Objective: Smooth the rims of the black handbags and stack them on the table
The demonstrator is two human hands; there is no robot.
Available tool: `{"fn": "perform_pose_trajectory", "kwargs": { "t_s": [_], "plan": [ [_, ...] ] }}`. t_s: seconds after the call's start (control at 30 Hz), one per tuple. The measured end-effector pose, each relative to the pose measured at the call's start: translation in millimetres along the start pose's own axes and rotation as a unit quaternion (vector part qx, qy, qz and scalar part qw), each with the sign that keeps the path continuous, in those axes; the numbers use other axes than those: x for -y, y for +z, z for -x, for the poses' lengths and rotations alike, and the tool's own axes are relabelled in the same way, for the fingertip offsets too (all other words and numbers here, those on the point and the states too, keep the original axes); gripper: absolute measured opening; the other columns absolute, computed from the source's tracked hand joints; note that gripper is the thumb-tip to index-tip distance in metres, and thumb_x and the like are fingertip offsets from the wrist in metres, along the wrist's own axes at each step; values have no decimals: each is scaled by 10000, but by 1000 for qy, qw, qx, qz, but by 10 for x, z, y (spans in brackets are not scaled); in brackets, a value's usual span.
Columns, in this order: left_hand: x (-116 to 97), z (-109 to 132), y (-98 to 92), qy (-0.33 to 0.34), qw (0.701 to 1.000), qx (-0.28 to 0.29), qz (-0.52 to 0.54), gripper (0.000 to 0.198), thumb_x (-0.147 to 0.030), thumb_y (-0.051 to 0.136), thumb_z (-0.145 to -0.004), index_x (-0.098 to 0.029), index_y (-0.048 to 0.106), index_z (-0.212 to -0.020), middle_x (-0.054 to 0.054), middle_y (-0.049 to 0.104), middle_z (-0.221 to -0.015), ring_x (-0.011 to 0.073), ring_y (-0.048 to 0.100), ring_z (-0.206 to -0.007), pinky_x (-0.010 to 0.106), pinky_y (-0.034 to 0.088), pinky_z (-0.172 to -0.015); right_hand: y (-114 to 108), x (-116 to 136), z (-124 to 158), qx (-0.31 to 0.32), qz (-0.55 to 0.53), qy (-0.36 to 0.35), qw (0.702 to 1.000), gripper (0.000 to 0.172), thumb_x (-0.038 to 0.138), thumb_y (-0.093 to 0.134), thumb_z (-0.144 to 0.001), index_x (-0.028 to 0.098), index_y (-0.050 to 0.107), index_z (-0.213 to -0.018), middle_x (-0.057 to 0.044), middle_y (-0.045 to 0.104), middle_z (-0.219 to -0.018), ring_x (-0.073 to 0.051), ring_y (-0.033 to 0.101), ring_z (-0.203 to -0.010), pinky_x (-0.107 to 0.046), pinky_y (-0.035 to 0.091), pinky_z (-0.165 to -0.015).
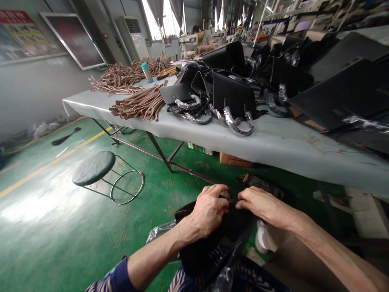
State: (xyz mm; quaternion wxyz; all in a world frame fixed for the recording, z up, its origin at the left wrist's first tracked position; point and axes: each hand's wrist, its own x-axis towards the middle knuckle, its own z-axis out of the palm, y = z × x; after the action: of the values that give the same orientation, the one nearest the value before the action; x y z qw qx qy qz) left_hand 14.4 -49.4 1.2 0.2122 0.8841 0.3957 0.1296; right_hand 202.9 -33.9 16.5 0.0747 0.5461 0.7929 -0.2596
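Observation:
A black handbag [197, 255] rests on my lap, with clear plastic wrap [161, 231] showing at its left side and near the bottom. My left hand [209, 207] has its fingers curled over the bag's upper edge. On the same edge, a little to the right, my right hand [258, 205] pinches the black material between thumb and fingers. The two hands are close together but apart. Part of the bag's far side is hidden behind my hands and forearms.
A long grey-covered table [273, 142] stands ahead, bearing several black handbags [234, 93] with wrapped handles, brown strap bundles [139, 103] and a bottle [147, 73]. A round stool [94, 167] is at left. Another person [205, 39] sits far back. A cardboard box [235, 159] lies under the table.

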Motion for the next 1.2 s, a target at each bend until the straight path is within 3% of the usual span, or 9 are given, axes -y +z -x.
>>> {"fn": "perform_pose_trajectory", "kwargs": {
  "t_s": [0.13, 0.3, 0.53, 0.77, 1.2],
  "plan": [
    [-16, 27, 6, 68, 997, 18, 11, 91, -214, 569, -751, -203, 655, -722, 1, 429, -1285, 201, 382, -1129, 348, 295, -987, 54, -4, -34, -7, -8, 11, 1000, 248, 386, 431, -813, 189, 581, -799, -60, 593, -824, -201, 563, -844, -275, 370, -690],
    [26, 11, -43, 19, 1000, 22, -8, 94, -168, 538, -749, -184, 631, -757, 22, 433, -1279, 223, 371, -1141, 361, 315, -976, 24, 17, -18, 5, -26, 15, 1000, 202, 379, 485, -761, 198, 551, -699, -35, 569, -788, -190, 549, -828, -262, 364, -665],
    [106, -81, -94, -24, 998, 46, -28, 115, -177, 439, -804, -177, 551, -777, 15, 570, -1034, 153, 511, -844, 276, 426, -784, -28, 19, 0, 5, -53, 28, 998, 205, 408, 590, -659, 205, 559, -659, -15, 561, -751, -183, 552, -795, -244, 342, -617],
    [179, -106, 67, -86, 996, -2, -30, 102, -245, 485, -795, -176, 521, -729, 4, 570, -808, 147, 505, -770, 240, 416, -706, -18, 67, -32, -8, 13, 10, 1000, 179, 354, 572, -687, 204, 574, -588, -8, 587, -635, -165, 571, -689, -242, 294, -560],
    [183, -86, 116, -105, 993, -52, -23, 112, -238, 478, -793, -179, 510, -702, -4, 566, -795, 131, 489, -737, 218, 377, -642, -20, 90, -77, -32, 79, -22, 996, 268, 373, 484, -805, 207, 603, -632, -51, 666, -686, -207, 629, -706, -259, 312, -555]
  ]
}}
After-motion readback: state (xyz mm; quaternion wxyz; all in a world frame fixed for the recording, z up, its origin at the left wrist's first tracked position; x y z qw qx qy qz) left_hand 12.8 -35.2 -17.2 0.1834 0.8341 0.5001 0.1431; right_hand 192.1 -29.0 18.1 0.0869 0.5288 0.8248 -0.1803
